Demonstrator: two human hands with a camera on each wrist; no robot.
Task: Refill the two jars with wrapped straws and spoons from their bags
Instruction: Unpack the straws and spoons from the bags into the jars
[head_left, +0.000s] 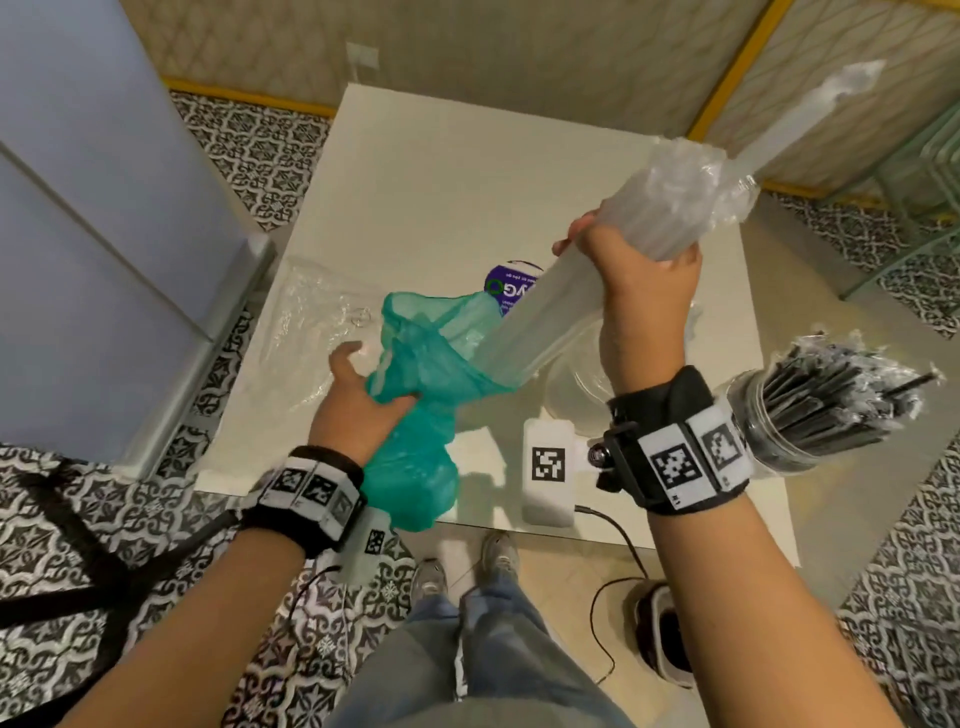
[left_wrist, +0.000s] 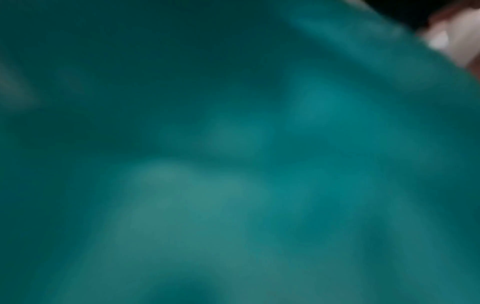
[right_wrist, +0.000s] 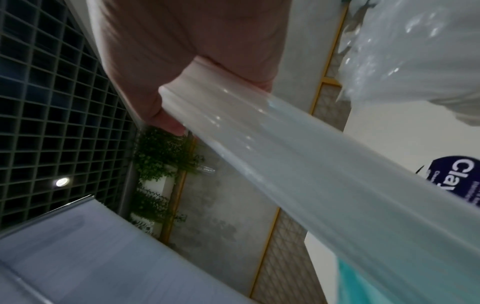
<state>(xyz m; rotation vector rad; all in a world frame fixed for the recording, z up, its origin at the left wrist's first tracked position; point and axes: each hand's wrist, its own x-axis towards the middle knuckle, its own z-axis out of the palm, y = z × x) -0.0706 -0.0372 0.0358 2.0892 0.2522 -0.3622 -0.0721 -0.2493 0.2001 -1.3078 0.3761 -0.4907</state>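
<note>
Purple label (right_wrist: 459, 183) behind the teal bag (head_left: 415, 415) reads "Clay". Right hand (head_left: 644, 291) is wrapped tight round a clear straw bundle (head_left: 524, 332) sticking out of that bag; left hand (head_left: 353, 400) clutches the bag's crumpled plastic.

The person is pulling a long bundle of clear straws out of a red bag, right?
Not quite: the bag is green, not red. The head view shows the left hand gripping the green bag while the right hand pulls the long bundle of clear straws out of it.
</note>
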